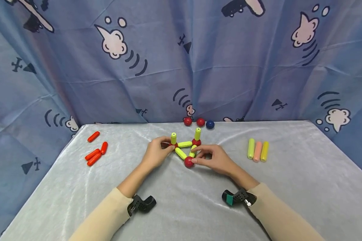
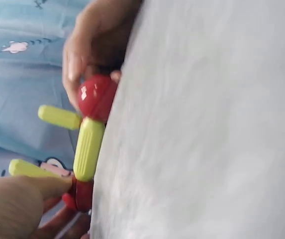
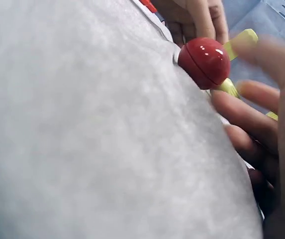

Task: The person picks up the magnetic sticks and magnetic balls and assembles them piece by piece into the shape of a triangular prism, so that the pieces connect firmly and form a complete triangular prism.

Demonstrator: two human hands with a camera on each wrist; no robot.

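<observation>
Three red balls and yellow-green rods form a triangle frame on the table, a short rod standing upright on each of the two back balls. My left hand (image 1: pixel 157 152) pinches the left red ball (image 2: pixel 85 195) at the foot of its upright rod (image 1: pixel 173 138). At the front corner, my right hand (image 1: pixel 214 159) has its thumb against the front red ball (image 1: pixel 189 162) and its fingers around the joint with the right side rod (image 1: pixel 192 151). One right finger blurs in the right wrist view. The back red ball (image 1: pixel 196 142) carries the other upright rod (image 1: pixel 197 133).
Two loose red balls (image 1: pixel 200 122) and a dark blue ball (image 1: pixel 210 125) lie at the table's back edge. Several short red rods (image 1: pixel 94 159) are on the left. Yellow-green (image 1: pixel 251 148), salmon (image 1: pixel 257 152) and yellow (image 1: pixel 264 151) rods lie on the right. A patterned curtain (image 1: pixel 157 60) hangs behind.
</observation>
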